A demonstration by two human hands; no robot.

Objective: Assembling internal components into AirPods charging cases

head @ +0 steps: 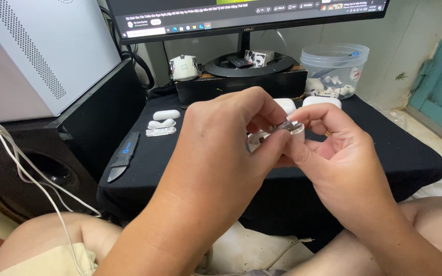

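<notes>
Both hands meet above the black-covered table (410, 153) and grip one small white earbud charging case (297, 134) between them. My left hand (226, 138) wraps over its left side, fingertips pinching a small silvery part at the top. From the right, my right hand (333, 148) holds the case with thumb and fingers. Most of the case is hidden by the fingers.
Several white earbud case shells (162, 122) and a black-handled knife (124, 157) lie at the table's left. More white cases (322, 100) sit behind my hands. A clear plastic tub (333, 69) of white parts stands back right. A monitor stand (246, 64), speaker (42, 163) and white cables (21, 168) surround.
</notes>
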